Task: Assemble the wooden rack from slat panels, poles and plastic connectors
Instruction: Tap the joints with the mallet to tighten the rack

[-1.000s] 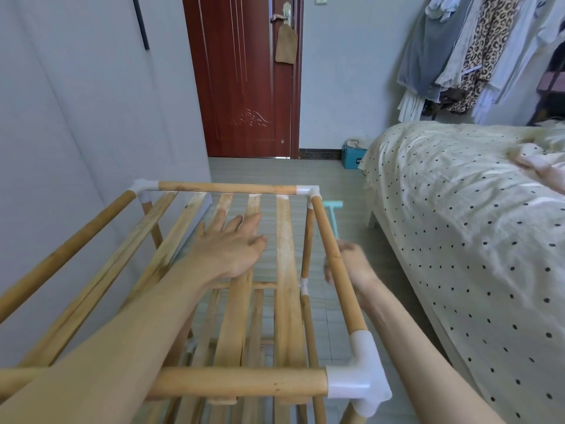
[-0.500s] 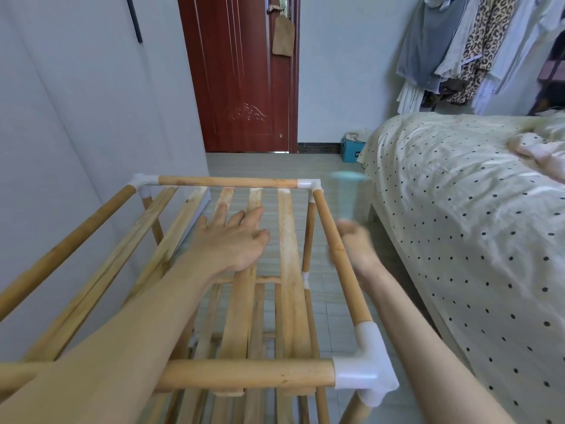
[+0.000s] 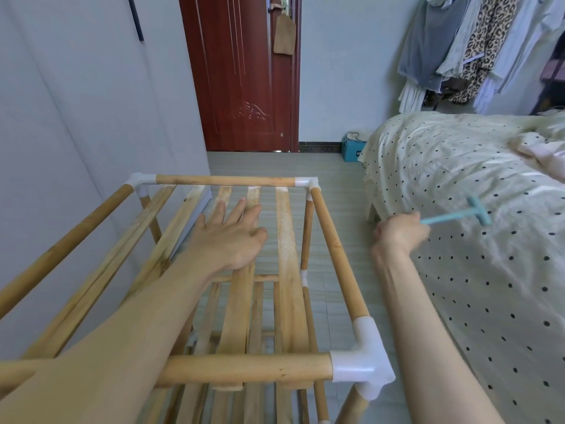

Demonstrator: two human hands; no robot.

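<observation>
The wooden rack (image 3: 336,249) stands in front of me, its round poles joined by white plastic connectors (image 3: 363,365) at the corners. My left hand (image 3: 232,237) lies flat, fingers straight, on the top slat panel (image 3: 287,240). To the right of the rack, my right hand (image 3: 397,234) grips the handle of a small light-blue plastic mallet (image 3: 458,216); its head points out over the bed. Lower slat shelves show through the top tier.
A bed with a dotted cream cover (image 3: 474,209) runs along the right, close to the rack. A grey wall (image 3: 76,133) bounds the left. A dark red door (image 3: 241,75) stands behind, clothes (image 3: 477,44) hang at the back right, and a blue box (image 3: 351,149) sits on the floor.
My right hand has swung the blue mallet from beside the rack's right pole up and out to the right, over the bed edge. My left hand stays flat on the slats.
</observation>
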